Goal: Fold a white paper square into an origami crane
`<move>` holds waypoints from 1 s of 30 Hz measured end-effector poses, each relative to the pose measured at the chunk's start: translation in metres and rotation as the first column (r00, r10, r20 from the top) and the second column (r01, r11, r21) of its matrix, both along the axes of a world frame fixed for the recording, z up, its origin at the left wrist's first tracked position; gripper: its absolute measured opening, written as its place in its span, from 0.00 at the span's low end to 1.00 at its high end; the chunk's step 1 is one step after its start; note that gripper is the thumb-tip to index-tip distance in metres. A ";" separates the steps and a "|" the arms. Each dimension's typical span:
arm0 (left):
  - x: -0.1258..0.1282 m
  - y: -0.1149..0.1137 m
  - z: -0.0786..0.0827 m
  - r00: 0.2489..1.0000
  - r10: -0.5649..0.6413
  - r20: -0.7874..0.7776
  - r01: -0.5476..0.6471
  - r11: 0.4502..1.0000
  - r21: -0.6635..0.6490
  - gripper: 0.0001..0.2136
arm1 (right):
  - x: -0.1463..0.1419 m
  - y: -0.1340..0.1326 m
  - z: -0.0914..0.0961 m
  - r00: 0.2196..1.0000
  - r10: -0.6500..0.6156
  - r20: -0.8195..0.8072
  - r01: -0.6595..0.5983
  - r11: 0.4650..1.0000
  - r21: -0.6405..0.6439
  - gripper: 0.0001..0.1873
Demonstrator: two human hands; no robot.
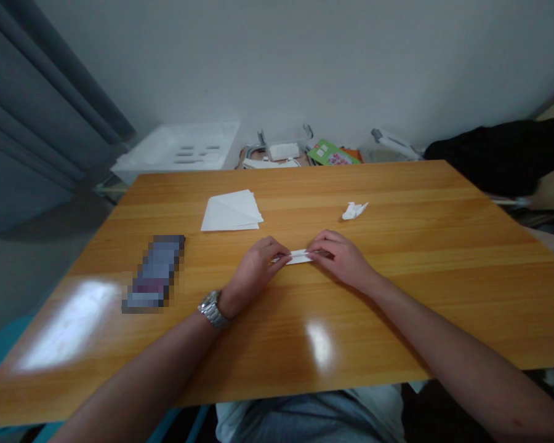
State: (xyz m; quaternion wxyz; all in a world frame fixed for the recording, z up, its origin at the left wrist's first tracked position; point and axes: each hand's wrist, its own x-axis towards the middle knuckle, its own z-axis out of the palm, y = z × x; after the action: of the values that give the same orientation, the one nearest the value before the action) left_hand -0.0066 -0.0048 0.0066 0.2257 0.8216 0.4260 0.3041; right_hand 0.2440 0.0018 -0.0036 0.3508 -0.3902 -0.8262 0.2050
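Observation:
A narrow folded strip of white paper (299, 256) lies low over the middle of the wooden table, spanning the gap between my two hands. My left hand (261, 258), with a metal watch on its wrist, pinches the strip's left end between thumb and fingers. At the other end, my right hand (339, 255) grips the paper in the same way. Fingers hide both ends of the strip. Beyond my right hand sits a small folded white paper figure (354, 211). A stack of white paper sheets (233, 211) rests beyond my left hand.
On the left of the table (443, 295) lies a phone (154, 274), its screen blurred out. Behind the far edge are a white tray-like piece (175, 147), a green booklet (331, 152) and a black cloth (498, 154). A grey curtain (28, 111) hangs at left.

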 end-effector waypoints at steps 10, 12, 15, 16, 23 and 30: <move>0.002 -0.001 0.001 0.995 -0.017 -0.101 0.022 0.998 0.057 0.05 | -0.006 -0.004 0.003 0.996 0.037 0.078 -0.040 0.998 0.038 0.06; 0.002 -0.001 0.001 0.995 -0.023 -0.094 0.029 0.998 0.063 0.05 | -0.006 -0.003 0.003 0.997 0.036 0.074 -0.039 0.998 0.040 0.07; 0.000 0.000 0.001 0.998 -0.036 -0.046 0.038 0.998 0.059 0.04 | -0.003 -0.001 0.001 0.999 0.011 0.052 -0.013 0.999 0.042 0.07; -0.001 0.001 0.001 0.999 -0.040 -0.031 0.041 0.997 0.058 0.04 | -0.002 0.000 0.001 0.999 0.003 0.047 -0.006 0.999 0.046 0.07; -0.005 0.005 -0.002 0.995 -0.033 -0.097 0.040 0.997 0.061 0.05 | 0.003 0.004 -0.002 0.998 -0.007 0.060 0.004 0.999 0.051 0.08; -0.005 0.006 -0.004 0.984 0.005 -0.178 0.011 0.996 0.088 0.06 | 0.007 0.006 -0.006 0.999 -0.019 0.037 0.019 1.000 0.001 0.08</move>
State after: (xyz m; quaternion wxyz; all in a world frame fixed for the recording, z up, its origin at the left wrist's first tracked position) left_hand -0.0119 0.0015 0.0028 0.1504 0.8553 0.4295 0.2477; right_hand 0.2507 0.0080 -0.0100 0.3378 -0.4016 -0.8288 0.1941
